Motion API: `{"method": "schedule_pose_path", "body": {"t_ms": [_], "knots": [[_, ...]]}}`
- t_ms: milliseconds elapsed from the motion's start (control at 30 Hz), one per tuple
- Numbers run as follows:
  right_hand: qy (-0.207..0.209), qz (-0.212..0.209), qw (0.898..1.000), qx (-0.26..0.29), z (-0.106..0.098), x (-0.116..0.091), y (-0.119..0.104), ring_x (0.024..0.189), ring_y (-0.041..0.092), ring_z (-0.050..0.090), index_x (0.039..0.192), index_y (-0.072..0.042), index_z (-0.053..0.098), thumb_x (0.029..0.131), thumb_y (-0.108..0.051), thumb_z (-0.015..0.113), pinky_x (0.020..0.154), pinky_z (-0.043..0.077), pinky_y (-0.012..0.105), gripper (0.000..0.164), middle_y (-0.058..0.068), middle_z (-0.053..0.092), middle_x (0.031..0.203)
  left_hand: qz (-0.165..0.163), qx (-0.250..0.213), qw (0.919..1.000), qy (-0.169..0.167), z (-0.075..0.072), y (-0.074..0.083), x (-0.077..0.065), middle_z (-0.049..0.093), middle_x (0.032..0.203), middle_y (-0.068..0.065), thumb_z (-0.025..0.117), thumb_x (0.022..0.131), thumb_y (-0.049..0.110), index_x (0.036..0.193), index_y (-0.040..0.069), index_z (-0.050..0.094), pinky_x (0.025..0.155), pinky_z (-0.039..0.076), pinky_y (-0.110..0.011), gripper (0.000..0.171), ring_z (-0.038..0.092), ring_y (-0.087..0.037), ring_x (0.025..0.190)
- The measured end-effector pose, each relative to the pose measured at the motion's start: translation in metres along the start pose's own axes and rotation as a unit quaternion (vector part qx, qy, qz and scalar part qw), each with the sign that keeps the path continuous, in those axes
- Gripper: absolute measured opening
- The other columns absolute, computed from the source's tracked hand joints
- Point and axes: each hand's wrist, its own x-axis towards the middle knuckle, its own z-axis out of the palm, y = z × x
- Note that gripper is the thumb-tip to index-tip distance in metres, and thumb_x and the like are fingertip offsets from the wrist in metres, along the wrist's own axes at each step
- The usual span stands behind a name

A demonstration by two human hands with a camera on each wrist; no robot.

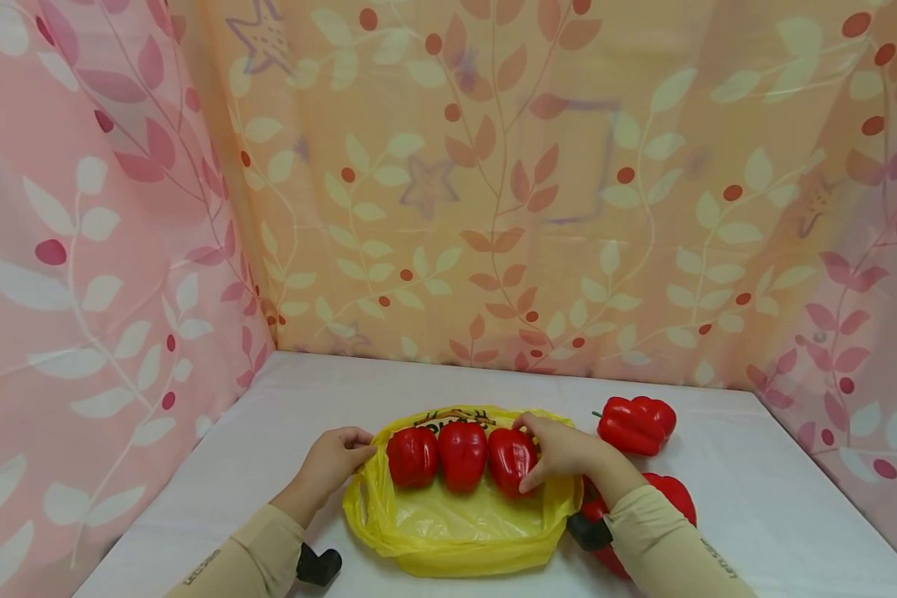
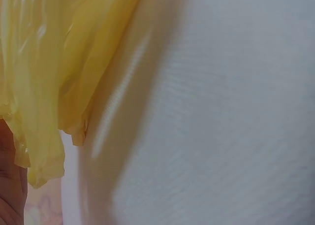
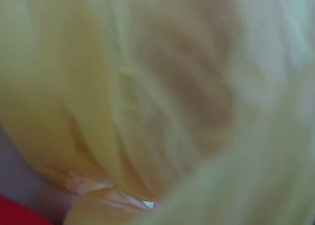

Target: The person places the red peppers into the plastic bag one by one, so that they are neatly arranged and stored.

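Observation:
A yellow plastic bag (image 1: 486,556) lies spread open on the table, with three red bell peppers in a row inside it. The left pepper (image 1: 413,457) and the middle pepper (image 1: 463,457) lie side by side. My right hand (image 1: 568,453) grips the right-hand pepper (image 1: 512,461) between thumb and fingers. At the bag's left rim, my left hand (image 1: 335,465) pinches the plastic. Folds of the bag (image 2: 39,87) hang beside the left palm (image 2: 11,180) in the left wrist view. Blurred yellow plastic (image 3: 74,87) covers most of the right wrist view.
Outside the bag, a red bell pepper (image 1: 637,425) with a green stem lies at the right. Another pepper (image 1: 676,496) and more red (image 1: 611,563) show around the right sleeve, partly hidden. Patterned curtains (image 1: 478,249) surround the white table (image 1: 777,482).

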Motion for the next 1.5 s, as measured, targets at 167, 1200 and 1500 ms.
{"method": "schedule_pose_path", "body": {"t_ms": [167,1200,1500], "knots": [[0.019,-0.002,1.0,-0.015,0.002,0.003,-0.001,0.101,0.022,0.05,0.121,-0.015,0.043,0.057,-0.035,0.085,0.089,0.044,0.047,0.079,0.003,0.054,0.109,0.002,-0.003,1.0,0.001,0.0,0.0,0.001,0.062,0.08,-0.003,0.063,0.085,0.013,0.091,0.007,0.067,0.066,0.05,-0.026,0.009,0.054,-0.016,0.072],[0.038,-0.004,0.999,0.024,-0.02,-0.007,0.0,0.107,0.027,0.054,0.126,-0.016,0.047,0.066,-0.026,0.081,0.084,0.049,0.041,0.07,0.006,0.053,0.12,0.001,-0.001,1.0,-0.002,-0.001,0.002,0.002,0.062,0.081,-0.003,0.063,0.085,0.014,0.093,0.007,0.067,0.068,0.051,-0.027,0.011,0.055,-0.016,0.073],[0.023,-0.039,0.995,0.092,-0.042,-0.023,0.004,0.111,0.033,0.052,0.125,-0.01,0.048,0.072,-0.024,0.077,0.084,0.05,0.041,0.062,0.013,0.052,0.123,0.012,-0.009,0.9999,0.003,0.001,0.002,0.001,0.062,0.079,-0.003,0.063,0.085,0.011,0.091,0.005,0.066,0.066,0.051,-0.027,0.01,0.055,-0.015,0.072]]}}
